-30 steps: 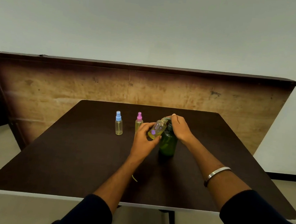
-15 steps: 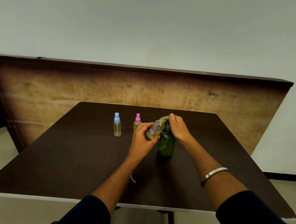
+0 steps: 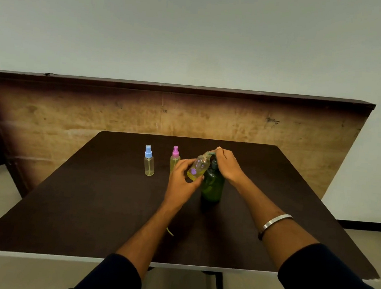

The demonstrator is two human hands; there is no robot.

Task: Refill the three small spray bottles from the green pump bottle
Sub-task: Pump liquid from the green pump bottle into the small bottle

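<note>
The green pump bottle (image 3: 212,187) stands upright near the middle of the dark table (image 3: 86,204). My right hand (image 3: 227,165) rests on its pump head, fingers curled over the nozzle. My left hand (image 3: 182,181) holds a small clear bottle (image 3: 198,167) with purple flower marks, tilted, its open neck up against the nozzle; yellowish liquid sits in its lower end. To the left stand two small spray bottles: one with a blue cap (image 3: 148,161), one with a pink cap (image 3: 174,160), partly hidden by my left hand.
A thin yellowish strand (image 3: 169,231) lies on the table near my left forearm. A worn wooden board (image 3: 71,114) stands behind the table's far edge. The table's white front edge (image 3: 34,255) is close to me. A metal bangle (image 3: 275,221) circles my right wrist.
Both hands hold the same pose on the small bottle and the pump. The view has shifted slightly; nothing was let go or picked up.
</note>
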